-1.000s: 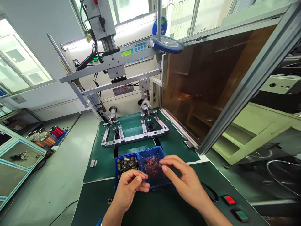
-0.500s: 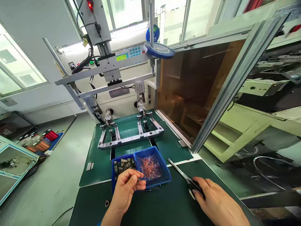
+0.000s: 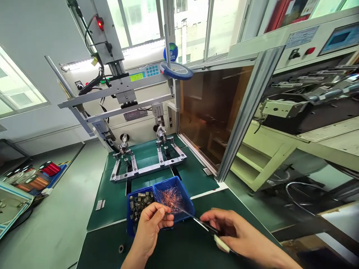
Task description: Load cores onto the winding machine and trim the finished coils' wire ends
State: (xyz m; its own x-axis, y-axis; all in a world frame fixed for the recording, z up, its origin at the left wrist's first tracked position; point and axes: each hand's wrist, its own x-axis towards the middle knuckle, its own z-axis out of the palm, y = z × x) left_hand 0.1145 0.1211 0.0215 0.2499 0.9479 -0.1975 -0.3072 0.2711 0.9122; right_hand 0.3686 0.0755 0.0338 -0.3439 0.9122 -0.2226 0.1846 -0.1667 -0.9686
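- Two bare hands reach into the bottom of my remote view, over the near part of the green-topped table.
- The left hand is curled, with its fingertips drawn into a tight pinch just above the near rim of the bins. Something very fine may sit in that pinch, but I cannot make it out from here.
- The right hand is closed around the scissors, and their narrow steel blades point left toward the pinch. The tips come near the left fingertips, though I cannot tell whether they touch anything.
- Just beyond the left hand, two blue plastic bins stand side by side on the table. The left one holds small metal parts, and the right one holds a loose tangle of copper wire clippings.
- Farther off on the table stands a steel fixture frame, below the machine's metal crossbars.
- I judge the step in hand to be bringing the scissors up to whatever the left fingertips pinch. The next move calls for steady blades, kept clear of the skin.
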